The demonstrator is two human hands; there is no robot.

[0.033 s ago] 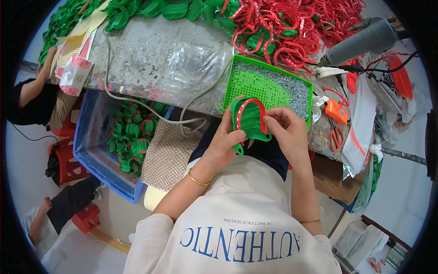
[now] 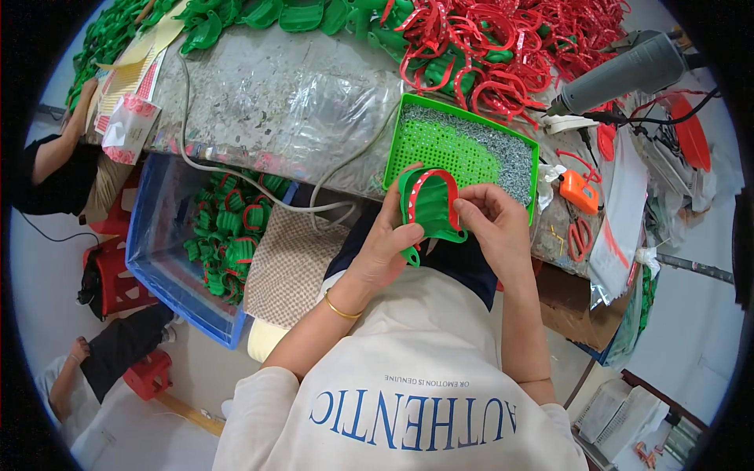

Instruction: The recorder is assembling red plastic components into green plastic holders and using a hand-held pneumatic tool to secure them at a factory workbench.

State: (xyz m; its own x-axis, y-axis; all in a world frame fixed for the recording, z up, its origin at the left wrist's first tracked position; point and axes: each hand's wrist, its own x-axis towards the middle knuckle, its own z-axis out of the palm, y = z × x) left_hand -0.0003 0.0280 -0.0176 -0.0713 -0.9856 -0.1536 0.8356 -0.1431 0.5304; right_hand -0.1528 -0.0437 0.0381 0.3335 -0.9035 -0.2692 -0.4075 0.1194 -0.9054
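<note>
My left hand (image 2: 383, 245) is closed around the left side of a green plastic jaw-shaped piece (image 2: 432, 210), its thumb pressed on the near rim. A curved red strip with white teeth (image 2: 422, 185) lies along the inside of that piece. At the strip's right end, my right hand (image 2: 496, 224) pinches with thumb and forefinger. Just beyond both hands sits a bright green tray (image 2: 440, 149) with a perforated bottom, small silver screws (image 2: 514, 169) heaped along its far and right sides.
Red toothed strips (image 2: 503, 55) and green pieces (image 2: 298, 16) are piled at the table's back. A grey power screwdriver (image 2: 620, 74) is at right, near red-handled scissors (image 2: 580, 239). A blue crate (image 2: 149, 259) of assembled pieces stands left. A cable (image 2: 185, 118) crosses the table; two other people are leftward.
</note>
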